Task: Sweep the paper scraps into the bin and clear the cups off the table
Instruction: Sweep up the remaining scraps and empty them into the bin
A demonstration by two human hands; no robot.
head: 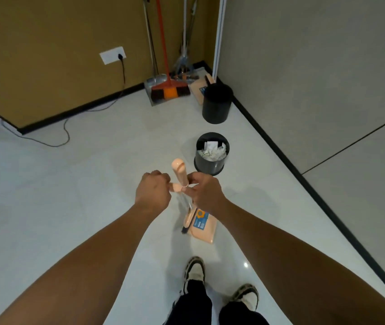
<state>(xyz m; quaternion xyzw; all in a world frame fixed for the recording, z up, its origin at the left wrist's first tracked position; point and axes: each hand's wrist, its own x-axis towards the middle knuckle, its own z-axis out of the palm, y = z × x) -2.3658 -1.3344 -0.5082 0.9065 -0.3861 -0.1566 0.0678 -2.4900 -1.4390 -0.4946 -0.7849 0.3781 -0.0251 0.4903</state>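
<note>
A small black bin [212, 154] full of white paper scraps stands on the pale floor just beyond my hands. I hold a peach hand brush and dustpan set. My right hand [204, 192] grips the long peach handle [179, 171], which points up toward the bin. My left hand [152, 192] is curled round a second, shorter peach handle end [175, 187]. Below my hands hang the brush [188, 220] and the peach dustpan [202, 227] with its blue label. No cups or table are in view.
A taller black bin [217, 103] stands by the right wall. In the corner lean an orange broom [169, 89], a metal dustpan and another peach dustpan. A black cable [64, 132] trails across the floor at left. My shoes [195, 269] are below.
</note>
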